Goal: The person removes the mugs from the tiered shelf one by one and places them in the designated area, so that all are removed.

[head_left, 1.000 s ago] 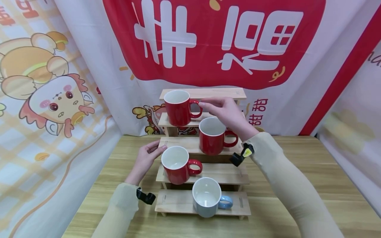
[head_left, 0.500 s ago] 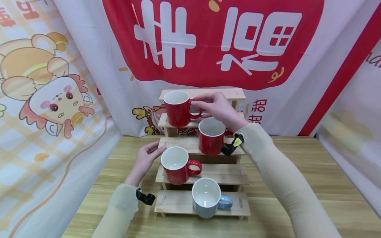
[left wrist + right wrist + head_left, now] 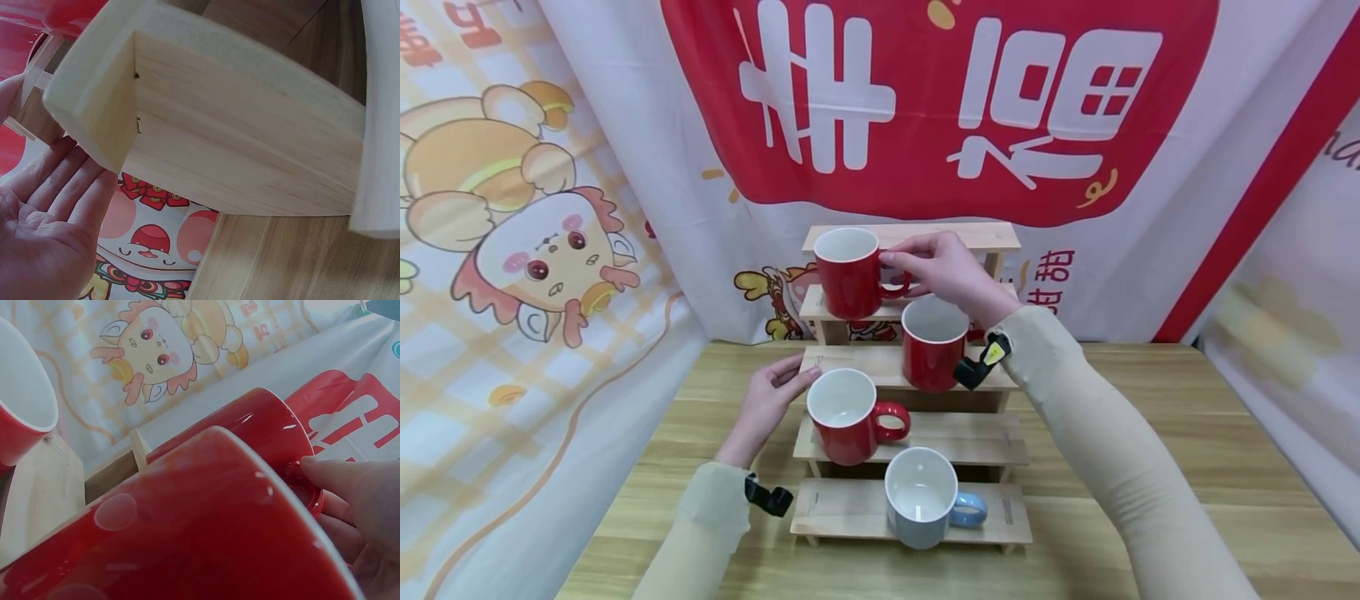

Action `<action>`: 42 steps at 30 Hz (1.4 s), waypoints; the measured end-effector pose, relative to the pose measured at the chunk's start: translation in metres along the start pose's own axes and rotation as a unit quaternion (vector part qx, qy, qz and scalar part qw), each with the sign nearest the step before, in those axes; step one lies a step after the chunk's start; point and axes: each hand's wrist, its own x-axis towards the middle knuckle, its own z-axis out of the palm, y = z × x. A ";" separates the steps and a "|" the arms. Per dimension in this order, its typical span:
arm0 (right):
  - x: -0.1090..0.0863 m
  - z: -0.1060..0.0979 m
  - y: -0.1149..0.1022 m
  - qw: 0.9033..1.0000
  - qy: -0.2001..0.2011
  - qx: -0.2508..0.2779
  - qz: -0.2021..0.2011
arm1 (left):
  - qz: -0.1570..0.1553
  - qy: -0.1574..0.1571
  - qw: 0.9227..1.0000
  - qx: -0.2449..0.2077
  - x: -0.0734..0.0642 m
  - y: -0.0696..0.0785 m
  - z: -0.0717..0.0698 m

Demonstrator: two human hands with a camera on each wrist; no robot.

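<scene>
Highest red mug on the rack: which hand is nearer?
Right. The right hand is on the highest red mug, holding its handle; the left hand is lower, at the left side of the rack.

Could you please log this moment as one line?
right hand: holds topmost red mug by handle | left hand: at wooden rack | blue-handled mug: lowest step

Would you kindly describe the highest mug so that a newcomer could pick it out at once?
A pale stepped rack stands on the wooden table. On its second step from the top, toward the person's left, is a red mug with a white inside. Of the three red mugs, it alone has its handle pinched by the right hand.
</scene>
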 end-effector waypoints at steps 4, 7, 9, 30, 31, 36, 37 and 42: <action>0.001 0.001 0.001 1.000 0.000 0.000 -0.006 | -0.002 0.001 1.000 0.001 0.001 -0.001 0.000; 0.001 0.001 0.001 1.000 0.002 0.001 -0.008 | -0.003 0.002 1.000 0.001 0.001 -0.001 -0.001; 0.001 0.001 0.002 1.000 0.004 0.003 -0.009 | -0.004 0.003 1.000 0.003 0.000 -0.001 -0.001; -0.016 -0.018 -0.017 0.997 0.054 0.021 -0.046 | 0.000 0.003 1.000 -0.005 0.002 -0.002 0.000; -0.017 -0.021 -0.018 0.997 0.058 0.019 -0.046 | 0.000 0.001 1.000 -0.006 0.002 -0.002 0.000; -0.028 -0.040 -0.025 0.996 0.075 0.027 -0.047 | -0.004 -0.002 1.000 -0.016 0.003 -0.002 0.001; -0.030 -0.045 -0.026 0.995 0.079 0.029 -0.045 | -0.005 -0.002 1.000 -0.018 0.003 -0.002 0.001; -0.043 -0.067 -0.025 0.993 0.105 0.029 -0.035 | -0.005 -0.003 1.000 -0.023 0.003 -0.003 0.001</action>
